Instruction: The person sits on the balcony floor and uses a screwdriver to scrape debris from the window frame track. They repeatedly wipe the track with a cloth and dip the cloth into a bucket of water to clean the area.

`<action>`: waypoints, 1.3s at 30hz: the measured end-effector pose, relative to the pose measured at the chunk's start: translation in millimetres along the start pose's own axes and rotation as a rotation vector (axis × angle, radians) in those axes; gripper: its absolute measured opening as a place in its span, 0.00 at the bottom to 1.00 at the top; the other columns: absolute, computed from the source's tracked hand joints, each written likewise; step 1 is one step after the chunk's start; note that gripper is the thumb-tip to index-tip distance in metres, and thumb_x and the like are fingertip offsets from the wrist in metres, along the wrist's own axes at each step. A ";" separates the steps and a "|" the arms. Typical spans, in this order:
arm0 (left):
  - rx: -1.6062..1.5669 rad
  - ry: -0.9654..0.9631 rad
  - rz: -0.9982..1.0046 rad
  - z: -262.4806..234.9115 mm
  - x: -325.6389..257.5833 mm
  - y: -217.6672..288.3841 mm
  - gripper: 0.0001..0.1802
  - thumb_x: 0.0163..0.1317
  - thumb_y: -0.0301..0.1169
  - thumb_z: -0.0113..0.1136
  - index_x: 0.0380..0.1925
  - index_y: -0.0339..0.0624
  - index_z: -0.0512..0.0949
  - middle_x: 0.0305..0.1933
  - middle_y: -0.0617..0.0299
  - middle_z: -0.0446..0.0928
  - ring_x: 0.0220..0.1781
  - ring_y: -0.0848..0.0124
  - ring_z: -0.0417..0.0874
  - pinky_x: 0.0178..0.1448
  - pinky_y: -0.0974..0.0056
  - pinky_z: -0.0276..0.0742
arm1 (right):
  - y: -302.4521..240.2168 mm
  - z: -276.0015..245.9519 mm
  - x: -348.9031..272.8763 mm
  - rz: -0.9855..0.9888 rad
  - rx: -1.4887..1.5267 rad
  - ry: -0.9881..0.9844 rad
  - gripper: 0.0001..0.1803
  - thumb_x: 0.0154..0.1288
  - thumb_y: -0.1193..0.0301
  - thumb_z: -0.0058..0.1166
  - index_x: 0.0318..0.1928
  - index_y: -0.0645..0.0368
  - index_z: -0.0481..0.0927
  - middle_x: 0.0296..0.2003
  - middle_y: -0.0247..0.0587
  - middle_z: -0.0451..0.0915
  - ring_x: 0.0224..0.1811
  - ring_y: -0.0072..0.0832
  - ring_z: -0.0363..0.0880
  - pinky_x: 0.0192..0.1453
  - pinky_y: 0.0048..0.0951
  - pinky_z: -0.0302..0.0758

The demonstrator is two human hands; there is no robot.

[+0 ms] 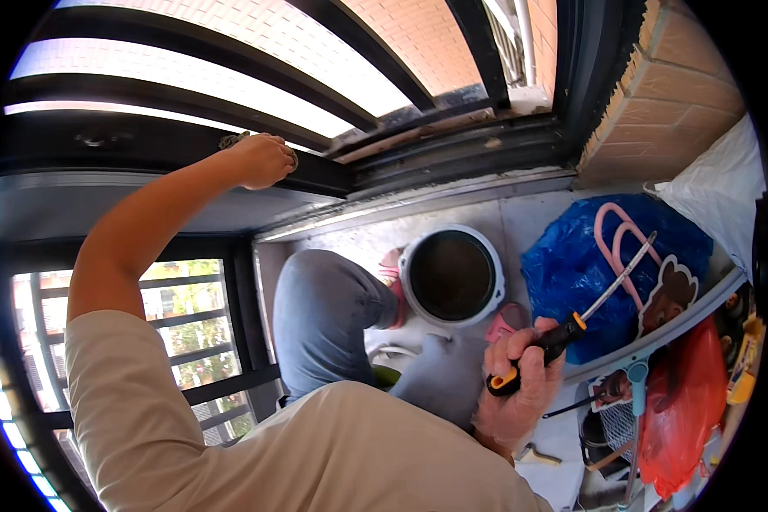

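1. The left hand point(267, 160) is at the far left, its arm stretched out to the black window frame point(166, 130). Its fingers are curled closed over a dark cloth point(233, 139), which pokes out on both sides of the fist and is otherwise hidden.
2. The right hand point(520, 388) is near, right of the middle, and seems covered by a thin clear glove. Its fingers are wrapped around the black and yellow handle of a screwdriver point(561, 340).
3. The screwdriver is raised in front of the body, tilted, its long pale shaft pointing to the far right, with the blue plastic bag point(563, 247) behind it.
4. On the pale floor point(520, 209), between the two hands and farther off than the right one, stands a round bucket point(498, 286) with a whitish rim, holding dark liquid point(450, 275).
5. The person's legs in grey trousers point(320, 316) are bent left and near of the bucket; pink slippers point(505, 324) show just beside it.
6. At the right, a pink tube point(604, 235) loops over the blue plastic bag; a white sack point(721, 192) lies farther right, and a red bag point(683, 410) hangs nearer.
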State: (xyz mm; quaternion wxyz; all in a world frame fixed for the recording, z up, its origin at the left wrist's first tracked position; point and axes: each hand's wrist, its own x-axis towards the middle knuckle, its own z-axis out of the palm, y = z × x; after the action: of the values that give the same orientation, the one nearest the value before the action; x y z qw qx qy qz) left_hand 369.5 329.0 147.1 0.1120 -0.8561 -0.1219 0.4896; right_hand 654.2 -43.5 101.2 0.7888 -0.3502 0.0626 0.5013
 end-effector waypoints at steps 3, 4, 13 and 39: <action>-0.114 0.028 -0.065 -1.9 28.5 14.3 0.10 0.62 0.31 0.49 0.37 0.42 0.80 0.43 0.58 0.79 0.54 0.61 0.75 0.60 0.60 0.69 | -0.1 2.6 -1.7 0.015 -0.026 -0.003 0.21 0.62 0.68 0.57 0.53 0.57 0.66 0.27 0.36 0.71 0.24 0.23 0.67 0.29 0.25 0.64; -0.160 0.030 -0.098 -6.9 37.4 17.3 0.09 0.61 0.29 0.51 0.37 0.42 0.79 0.43 0.58 0.79 0.54 0.60 0.75 0.59 0.60 0.69 | -2.0 2.6 -2.1 0.018 -0.042 -0.021 0.20 0.62 0.68 0.56 0.52 0.57 0.67 0.26 0.37 0.71 0.24 0.23 0.67 0.29 0.25 0.64; -2.584 0.452 0.096 -15.7 95.9 49.2 0.11 0.69 0.31 0.49 0.47 0.39 0.73 0.39 0.63 0.78 0.38 0.77 0.79 0.44 0.71 0.77 | -5.6 -29.9 27.1 0.141 -1.269 -0.067 0.18 0.55 0.71 0.61 0.46 0.64 0.75 0.34 0.42 0.78 0.35 0.30 0.77 0.42 0.27 0.73; -2.266 0.395 0.858 -6.2 192.0 188.1 0.14 0.60 0.31 0.63 0.44 0.36 0.77 0.40 0.64 0.78 0.43 0.77 0.76 0.47 0.70 0.71 | 54.8 57.7 135.0 -0.207 -1.729 -0.154 0.18 0.52 0.75 0.62 0.44 0.61 0.74 0.35 0.43 0.79 0.35 0.31 0.78 0.43 0.28 0.73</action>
State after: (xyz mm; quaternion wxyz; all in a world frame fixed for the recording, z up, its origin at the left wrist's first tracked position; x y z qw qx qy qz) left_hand 487.7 211.9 -64.1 -0.8490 -0.4997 -0.1681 -0.0339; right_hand 660.0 106.6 56.7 0.2901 -0.7950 -0.4251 0.3211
